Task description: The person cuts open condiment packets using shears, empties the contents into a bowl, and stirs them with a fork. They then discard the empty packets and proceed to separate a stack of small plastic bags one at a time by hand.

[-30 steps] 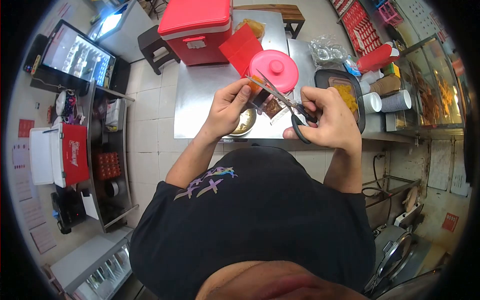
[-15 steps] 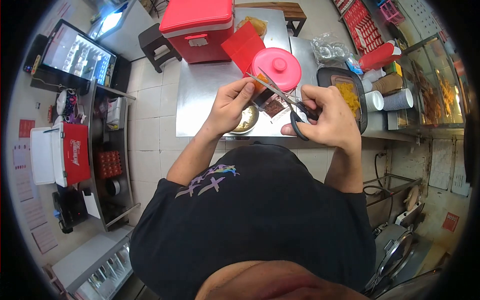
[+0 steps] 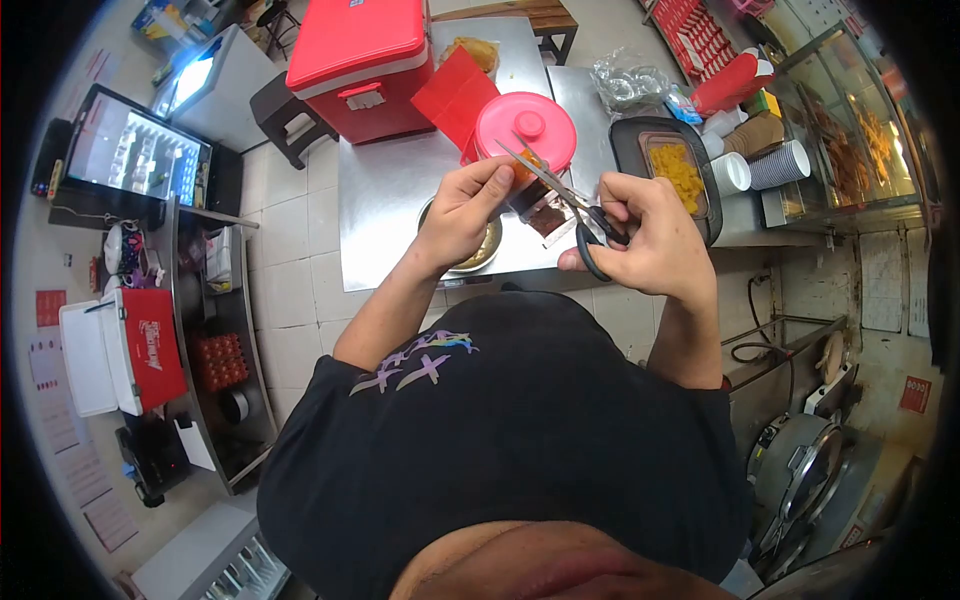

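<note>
My left hand (image 3: 458, 218) pinches a small orange piece (image 3: 523, 172) between thumb and fingertips; its kind is unclear. Black-handled scissors (image 3: 592, 222) sit in my right hand (image 3: 655, 235), fingers wrapped about the handles. Their blades are parted and cross the orange piece in view. Behind the blades stands a round pink lidded tub (image 3: 552, 130). A metal bowl (image 3: 499, 238) with pale yellow contents is partly hidden under my left hand and wrist. Between my hands, a small packet (image 3: 548, 222) with dark brown contents lies on the table.
The steel table (image 3: 375, 215) holds a red cooler box (image 3: 370, 75), a red card (image 3: 457, 92) and a black tray (image 3: 625, 140) of yellow chunks. Stacked paper cups (image 3: 782, 165) and a glass case (image 3: 865, 140) stand at the right. A dark stool (image 3: 285, 115) is left of the table.
My view has shifted, so the table and its things sit further left. The scissors stay at the orange piece, and both hands keep their hold.
</note>
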`<action>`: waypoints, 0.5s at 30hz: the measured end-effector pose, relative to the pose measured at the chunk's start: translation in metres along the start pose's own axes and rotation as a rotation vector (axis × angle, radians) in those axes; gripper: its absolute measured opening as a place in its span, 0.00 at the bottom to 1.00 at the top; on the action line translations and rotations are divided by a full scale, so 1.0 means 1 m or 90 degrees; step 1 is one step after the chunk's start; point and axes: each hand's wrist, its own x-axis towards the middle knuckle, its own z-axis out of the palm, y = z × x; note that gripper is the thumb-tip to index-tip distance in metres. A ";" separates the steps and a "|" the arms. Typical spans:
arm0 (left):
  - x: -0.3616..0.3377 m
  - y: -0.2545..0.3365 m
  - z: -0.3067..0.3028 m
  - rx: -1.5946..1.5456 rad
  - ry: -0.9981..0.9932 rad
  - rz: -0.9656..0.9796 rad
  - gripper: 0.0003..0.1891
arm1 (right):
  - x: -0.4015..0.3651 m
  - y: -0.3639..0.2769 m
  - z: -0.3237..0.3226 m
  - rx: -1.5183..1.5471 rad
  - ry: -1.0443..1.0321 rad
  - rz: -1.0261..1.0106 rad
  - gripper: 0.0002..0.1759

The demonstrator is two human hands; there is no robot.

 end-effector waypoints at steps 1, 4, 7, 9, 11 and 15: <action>0.001 0.001 0.002 -0.006 0.000 0.006 0.21 | -0.002 0.003 0.001 0.011 0.008 0.012 0.35; 0.004 0.003 0.009 -0.014 0.008 0.010 0.21 | -0.007 0.003 0.001 0.006 0.018 0.032 0.36; 0.003 0.001 0.006 -0.001 -0.013 -0.010 0.21 | -0.007 0.000 0.000 -0.019 0.022 0.034 0.36; 0.003 0.000 0.005 0.015 -0.043 -0.030 0.21 | -0.005 -0.001 0.002 -0.027 0.026 0.029 0.36; 0.004 -0.001 0.009 0.017 -0.043 -0.004 0.22 | -0.003 -0.002 0.005 0.035 0.034 0.061 0.39; 0.006 0.006 0.007 0.037 -0.049 0.001 0.22 | -0.002 0.000 0.005 0.023 0.035 0.059 0.39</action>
